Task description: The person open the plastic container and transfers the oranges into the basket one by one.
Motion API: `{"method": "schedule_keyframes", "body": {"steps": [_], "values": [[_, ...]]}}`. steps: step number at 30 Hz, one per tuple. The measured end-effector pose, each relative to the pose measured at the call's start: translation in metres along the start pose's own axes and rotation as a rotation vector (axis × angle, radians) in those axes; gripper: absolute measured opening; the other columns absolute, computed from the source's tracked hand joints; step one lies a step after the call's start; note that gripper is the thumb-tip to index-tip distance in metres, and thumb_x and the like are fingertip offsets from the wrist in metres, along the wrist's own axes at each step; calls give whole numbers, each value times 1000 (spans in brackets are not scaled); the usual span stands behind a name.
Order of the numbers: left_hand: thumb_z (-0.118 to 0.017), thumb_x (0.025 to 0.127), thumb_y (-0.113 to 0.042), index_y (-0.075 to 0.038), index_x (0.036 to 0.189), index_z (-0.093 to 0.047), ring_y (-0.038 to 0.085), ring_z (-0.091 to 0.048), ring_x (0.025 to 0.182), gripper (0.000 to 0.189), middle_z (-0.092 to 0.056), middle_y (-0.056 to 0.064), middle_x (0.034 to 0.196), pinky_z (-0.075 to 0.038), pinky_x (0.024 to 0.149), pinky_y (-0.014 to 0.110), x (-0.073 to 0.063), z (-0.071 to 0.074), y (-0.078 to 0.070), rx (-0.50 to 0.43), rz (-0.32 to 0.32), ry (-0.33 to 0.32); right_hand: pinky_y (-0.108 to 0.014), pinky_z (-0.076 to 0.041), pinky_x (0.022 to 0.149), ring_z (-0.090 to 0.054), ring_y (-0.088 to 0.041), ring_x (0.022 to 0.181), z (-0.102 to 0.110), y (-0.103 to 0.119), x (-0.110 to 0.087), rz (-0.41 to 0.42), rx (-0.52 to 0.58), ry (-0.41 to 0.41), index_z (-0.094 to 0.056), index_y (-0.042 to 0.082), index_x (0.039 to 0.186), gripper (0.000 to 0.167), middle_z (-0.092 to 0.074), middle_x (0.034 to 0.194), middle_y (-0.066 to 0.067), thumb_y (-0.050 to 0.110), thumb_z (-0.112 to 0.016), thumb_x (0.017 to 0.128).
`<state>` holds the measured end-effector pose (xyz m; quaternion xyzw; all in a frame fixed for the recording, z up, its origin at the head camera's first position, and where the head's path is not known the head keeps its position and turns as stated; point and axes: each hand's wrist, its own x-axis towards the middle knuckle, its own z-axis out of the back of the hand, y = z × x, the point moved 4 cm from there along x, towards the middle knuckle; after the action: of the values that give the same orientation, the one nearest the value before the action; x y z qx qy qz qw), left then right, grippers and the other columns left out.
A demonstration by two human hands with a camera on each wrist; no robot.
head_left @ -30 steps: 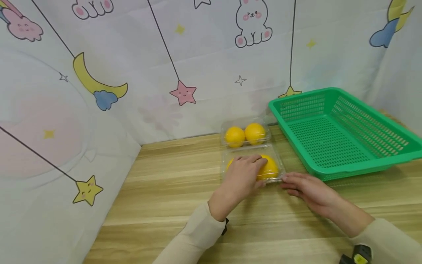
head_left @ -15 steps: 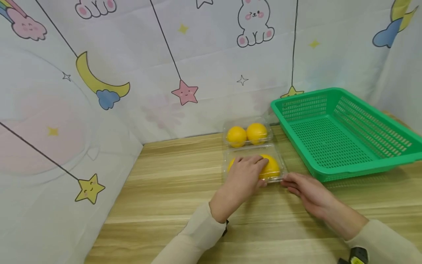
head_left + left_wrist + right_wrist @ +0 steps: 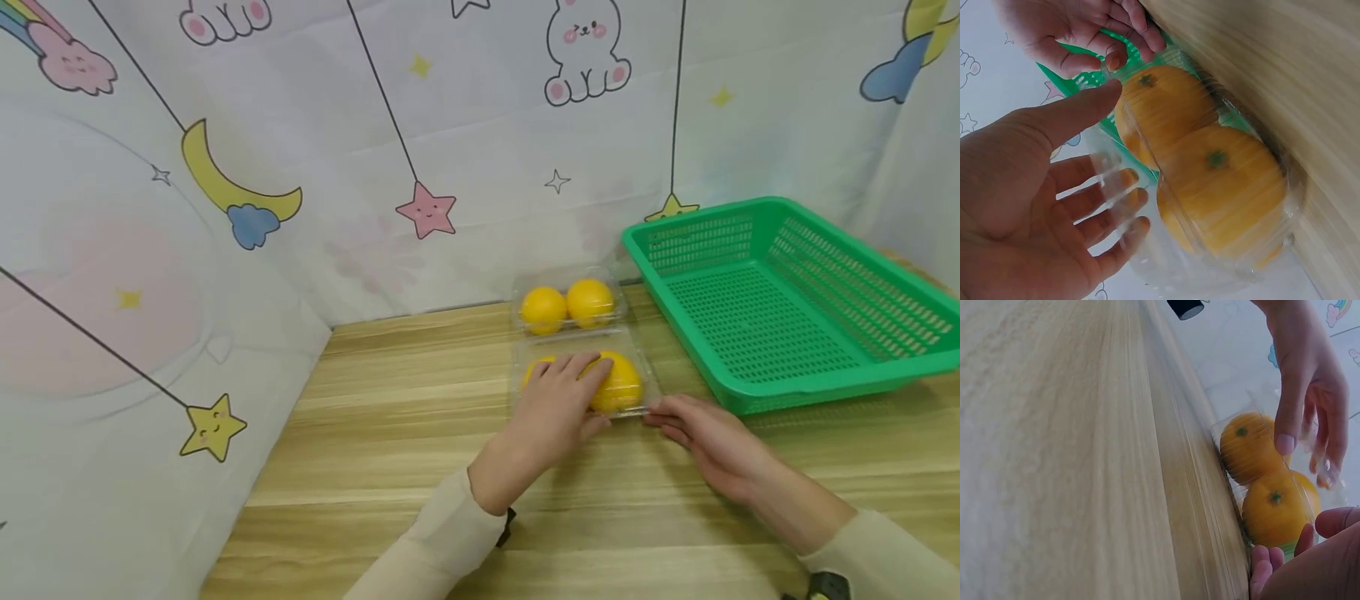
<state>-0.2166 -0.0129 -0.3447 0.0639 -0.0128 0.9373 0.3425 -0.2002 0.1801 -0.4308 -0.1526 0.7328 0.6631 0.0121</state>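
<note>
A clear plastic clamshell box (image 3: 647,388) holding two oranges (image 3: 1222,187) lies on the wooden table. My left hand (image 3: 551,417) rests over its lid with the fingers spread. In the left wrist view the left thumb lies along the near side of the lid, its tip by one orange. My right hand (image 3: 708,442) pinches the front right corner of the box between thumb and fingers. The right wrist view shows both hands at the box's near side, with the oranges' green stem ends facing out. In the head view, the left hand partly hides one orange.
Behind it, against the wall cloth, sits another clear box (image 3: 570,273) with two oranges (image 3: 590,302). A green mesh basket (image 3: 772,392) stands close on the right, its rim near my right hand. The printed cloth (image 3: 480,150) borders the table (image 3: 405,400) at the back and left.
The left fingers have spread and shifted slightly left, so more of the right-hand orange shows. The right hand keeps its pinch on the corner. The head view has shifted a little.
</note>
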Motion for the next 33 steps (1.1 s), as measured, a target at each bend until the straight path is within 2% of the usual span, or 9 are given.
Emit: {"method": "schedule_keyframes", "body": {"steps": [3, 7, 10, 14, 18, 23, 29, 33], "values": [[-80, 95, -39, -15, 158, -48, 25, -49, 146, 75, -51, 6, 159, -41, 117, 45, -4, 6, 3, -47, -7, -75, -15, -47, 98, -63, -3, 110, 2, -3, -1, 20, -6, 12, -68, 10, 114, 24, -65, 112, 8, 19, -46, 113], [-86, 91, -33, -12, 162, -42, 30, -42, 152, 86, -44, 11, 165, -35, 122, 50, -16, 23, 14, -79, -13, -206, -15, -47, 99, -63, -3, 111, 0, -2, 0, 34, -25, 33, -66, 8, 114, 24, -63, 114, 7, 19, -45, 113], [-88, 90, -29, -9, 164, -37, 32, -34, 157, 92, -36, 14, 169, -30, 126, 54, -27, 36, 23, -84, -3, -278, -15, -46, 100, -62, -2, 112, -1, -2, 0, 35, -38, 39, -66, 6, 114, 24, -62, 116, 6, 18, -44, 113], [-88, 89, -27, -7, 163, -39, 34, -30, 159, 91, -34, 16, 170, -28, 126, 56, -42, 47, 36, -114, 32, -310, -15, -45, 100, -62, -2, 112, -2, -1, 1, 43, -45, 42, -65, 7, 112, 23, -61, 115, 6, 17, -44, 113], [-86, 91, -27, -4, 160, -44, 37, -38, 153, 84, -42, 17, 165, -34, 122, 58, -54, 46, 46, -187, 54, -256, -14, -46, 99, -62, -3, 110, 0, -2, -1, 55, -37, 36, -64, 8, 112, 22, -60, 113, 8, 17, -44, 113], [-82, 95, -29, -3, 152, -55, 38, -51, 143, 68, -54, 17, 155, -40, 117, 61, -64, 32, 54, -231, 85, -145, -14, -47, 99, -62, -3, 111, 5, -3, 0, 64, -42, 36, -64, 6, 115, 24, -60, 115, 7, 18, -43, 114], [-78, 98, -32, -4, 150, -57, 37, -52, 144, 62, -54, 16, 156, -41, 116, 61, -74, 16, 56, -224, 114, -29, -13, -46, 100, -60, -4, 113, 5, -3, 1, 63, -67, 48, -63, 3, 118, 27, -59, 119, 4, 21, -43, 114], [-75, 100, -34, -3, 154, -52, 39, -50, 146, 66, -49, 19, 160, -41, 117, 60, -80, 8, 55, -278, 121, 37, -13, -45, 100, -60, -3, 114, 3, -4, 2, 56, -84, 57, -65, 2, 119, 30, -59, 122, 2, 22, -43, 114]]}}
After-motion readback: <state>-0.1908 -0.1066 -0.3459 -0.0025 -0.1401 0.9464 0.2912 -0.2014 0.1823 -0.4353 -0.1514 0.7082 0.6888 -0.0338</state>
